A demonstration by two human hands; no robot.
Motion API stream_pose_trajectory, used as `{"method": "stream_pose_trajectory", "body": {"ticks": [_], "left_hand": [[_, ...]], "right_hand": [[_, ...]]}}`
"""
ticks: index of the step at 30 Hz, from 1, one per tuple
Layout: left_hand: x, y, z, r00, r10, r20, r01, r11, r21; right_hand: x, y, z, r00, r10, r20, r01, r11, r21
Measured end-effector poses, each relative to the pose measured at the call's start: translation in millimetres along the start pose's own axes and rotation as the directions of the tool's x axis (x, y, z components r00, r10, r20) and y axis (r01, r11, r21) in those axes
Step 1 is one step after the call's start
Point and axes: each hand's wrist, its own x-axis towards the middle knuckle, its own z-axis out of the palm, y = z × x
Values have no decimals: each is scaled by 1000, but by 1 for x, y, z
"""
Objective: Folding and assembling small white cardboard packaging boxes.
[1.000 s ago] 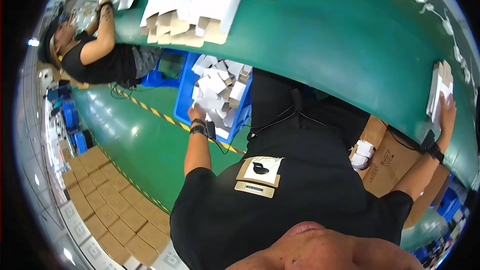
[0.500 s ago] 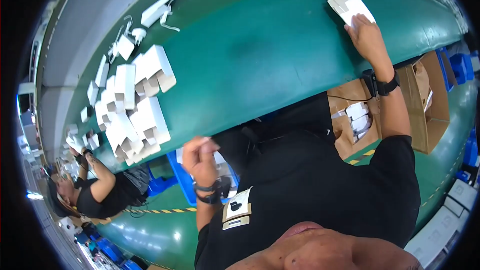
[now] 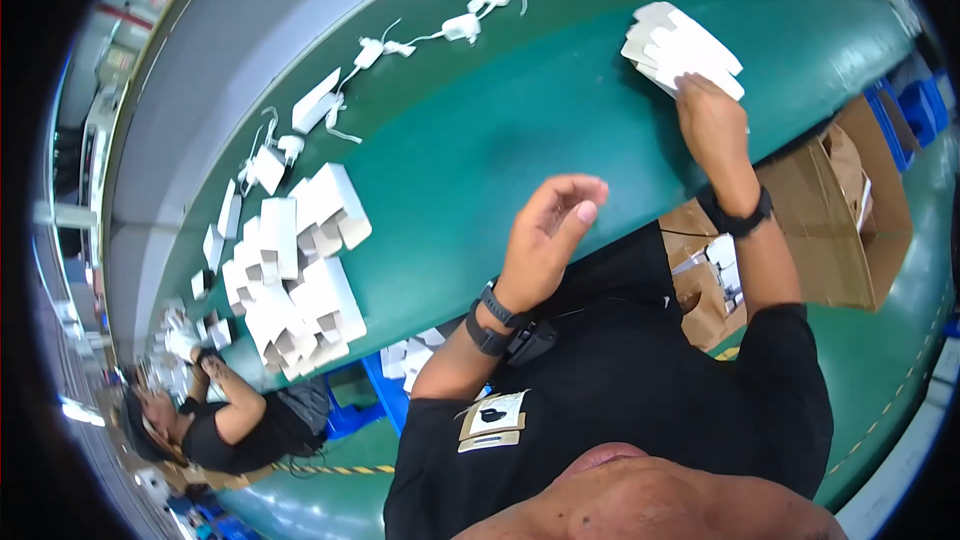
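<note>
At upper right, the right hand point(image 3: 714, 122) touches flat white cardboard boxes point(image 3: 690, 48) on the green bench point(image 3: 480, 130); whether its fingers grip, I cannot tell. At centre, the left hand point(image 3: 540, 250) has curved, open fingers.

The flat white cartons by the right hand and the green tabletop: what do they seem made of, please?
Flat white cartons: probably thin paperboard, fairly smooth, judging by the flaps. Smooth green tabletop: possibly rubber or vinyl, given its soft sheen.

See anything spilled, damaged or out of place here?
Nothing looks spilled or plainly damaged. Slightly untidy, though: the flat white cartons at the right hand are fanned with uneven ends, and the opened cartons at left form a loose cluster.
</note>
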Motion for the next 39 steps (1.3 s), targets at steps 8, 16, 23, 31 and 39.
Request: {"method": "stream_pose_trajectory", "body": {"ticks": [8,16,23,31,39], "left_hand": [[27,-8,-20,928,327,-179,-349,931,-110],[-14,-12,-37,971,52,235,37,933,-358],[-11,9,-22,966,-29,-258,-64,937,-344],[-15,-19,-39,942,298,-153,-296,954,36],[-26,-4,-13,965,97,-242,-156,958,-239]], "right_hand": [[-28,-126,-59,978,-206,-8,134,608,782],[31,-91,-72,756,-380,534,-342,466,816],[21,-78,-57,517,-599,611,-359,497,790],[-30,-111,-33,881,-209,423,-453,-119,884],[-39,-98,-7,899,-360,251,-241,71,968]]}}
